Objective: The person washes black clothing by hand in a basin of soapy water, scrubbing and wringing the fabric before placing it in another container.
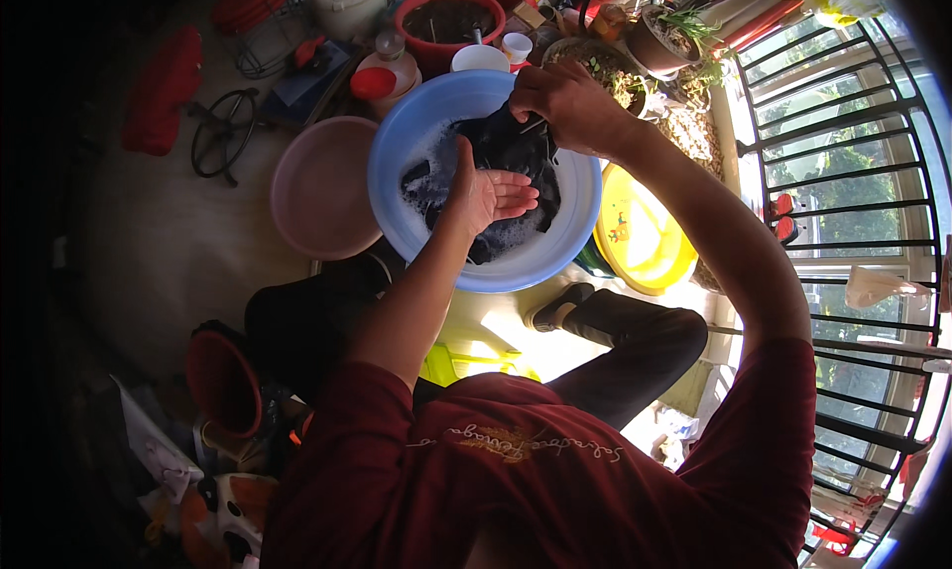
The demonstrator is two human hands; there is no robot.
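A light blue plastic basin [397,163] holds soapy water and a dark wet garment [516,158]. My left hand [486,192] lies flat and open, palm up, on top of the garment in the middle of the basin. At the basin's far rim my right hand [565,98] pinches a raised fold of the same garment. White suds [436,153] cling to the inner wall on the left.
A pink basin [322,187] sits left of the blue one, a yellow basin [640,232] to its right. Behind stand a red bucket [446,19], white cups [481,58], a bottle with a red cap [382,73] and potted plants [664,34]. A black metal railing [843,172] runs along the right.
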